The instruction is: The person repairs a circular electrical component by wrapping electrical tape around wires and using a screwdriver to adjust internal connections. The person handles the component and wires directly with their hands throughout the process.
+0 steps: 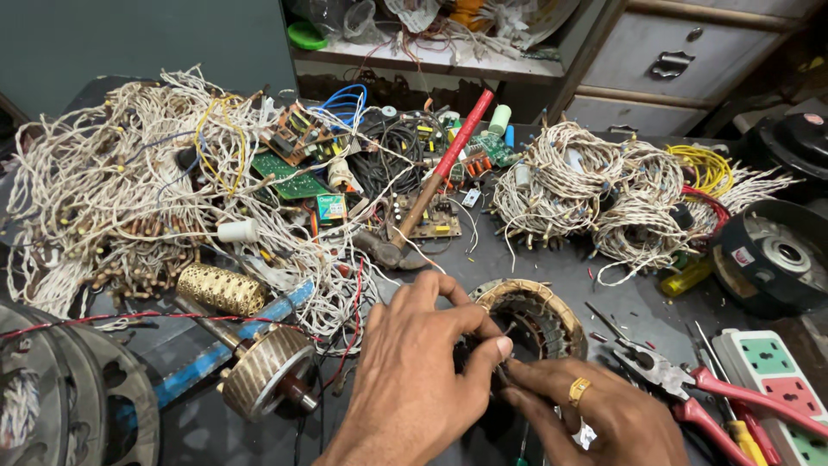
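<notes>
The round copper-wound motor stator [530, 319] lies flat, its axis upward. Left hand [414, 362] and right hand [595, 414] fingertips pinch together at its near rim.

Light falls from above, bright and even across the middle of the dark worktable [561, 267]. Shadows stay short and soft. The corners darken, most at eight and four o'clock. Wide-lens bending curves the drawers [690, 60] at one o'clock. The left hand [414, 371] and right hand [595, 418] look slightly soft; no harsh glare.
</notes>
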